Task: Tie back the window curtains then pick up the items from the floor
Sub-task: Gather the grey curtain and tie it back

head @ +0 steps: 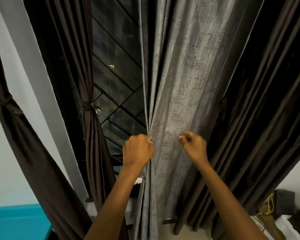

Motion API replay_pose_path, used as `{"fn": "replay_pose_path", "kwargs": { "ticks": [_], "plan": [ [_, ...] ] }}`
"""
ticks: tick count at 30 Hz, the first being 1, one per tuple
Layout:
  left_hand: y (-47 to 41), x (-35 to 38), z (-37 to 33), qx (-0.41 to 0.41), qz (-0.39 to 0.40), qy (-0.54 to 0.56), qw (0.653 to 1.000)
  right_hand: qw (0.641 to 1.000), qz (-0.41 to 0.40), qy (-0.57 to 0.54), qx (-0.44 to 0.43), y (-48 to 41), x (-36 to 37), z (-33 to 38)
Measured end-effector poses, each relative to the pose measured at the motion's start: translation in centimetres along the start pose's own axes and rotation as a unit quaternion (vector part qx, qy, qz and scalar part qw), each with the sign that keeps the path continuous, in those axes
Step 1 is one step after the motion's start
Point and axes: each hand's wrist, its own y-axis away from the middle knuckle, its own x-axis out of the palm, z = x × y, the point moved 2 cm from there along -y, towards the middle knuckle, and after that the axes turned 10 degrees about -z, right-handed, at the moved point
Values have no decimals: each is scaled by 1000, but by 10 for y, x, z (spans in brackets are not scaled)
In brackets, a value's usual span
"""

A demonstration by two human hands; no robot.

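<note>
A grey textured curtain hangs down the middle of the window. My left hand grips its gathered left edge at about waist height of the cloth. My right hand is just to the right, fingers curled and pinching at the curtain's face. A dark brown curtain hangs loose to the right of the grey one. Two other dark brown curtains are tied back with bands: one beside the window, one at the far left. No floor items are in view.
The dark window with its diagonal metal grille shows between the curtains. A white wall strip runs left of it. A teal surface sits at the lower left. Cluttered dark objects and a yellow cord lie at the lower right.
</note>
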Motion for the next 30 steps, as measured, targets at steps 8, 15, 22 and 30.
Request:
{"fn": "replay_pose_path", "kwargs": {
  "ticks": [8, 15, 22, 30],
  "plan": [
    [-3, 9, -3, -7, 2, 5, 1000, 997, 30, -18, 68, -60, -13, -7],
    [-2, 11, -2, -8, -10, -4, 1000, 987, 88, -113, 74, -81, 2, -21],
    [1, 18, -10, -26, -32, -11, 999, 997, 13, -76, 12, -66, -11, -35],
    [4, 37, -36, -50, -58, -22, 997, 996, -32, -78, -31, -18, -35, -51]
  ]
}}
